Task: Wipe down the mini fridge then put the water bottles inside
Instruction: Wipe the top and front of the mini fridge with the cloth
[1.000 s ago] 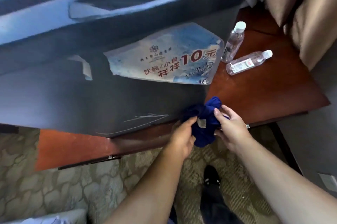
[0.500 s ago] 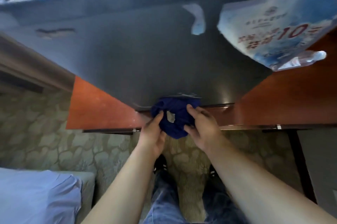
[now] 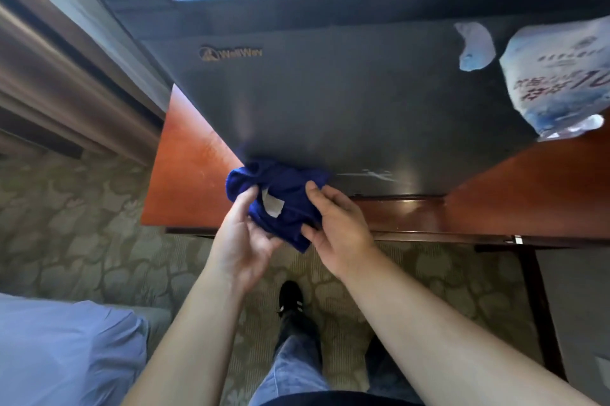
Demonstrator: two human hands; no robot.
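Note:
The dark grey mini fridge [image 3: 330, 102] stands on a reddish wooden table [image 3: 185, 181], its door closed and facing me. A bunched dark blue cloth [image 3: 280, 187] with a white tag is held in front of the fridge's lower edge. My left hand [image 3: 244, 237] grips the cloth from the left and below. My right hand [image 3: 336, 224] pinches its right side. One clear water bottle [image 3: 571, 128] peeks out at the right, mostly hidden behind the fridge corner and a blue-white price sign [image 3: 558, 82] stuck on the door.
A torn sticker scrap [image 3: 475, 45] sits left of the sign. A bed with a pale blue sheet [image 3: 59, 349] lies at lower left. Brown wall panelling [image 3: 49, 75] runs along the left. Patterned carpet and my legs and shoe [image 3: 290, 300] are below the table's front edge.
My view has swung left, so the fridge door fills the frame and the bottles slid almost out of sight at the right. Both hands keep hold of the blue cloth, now near the fridge's lower left.

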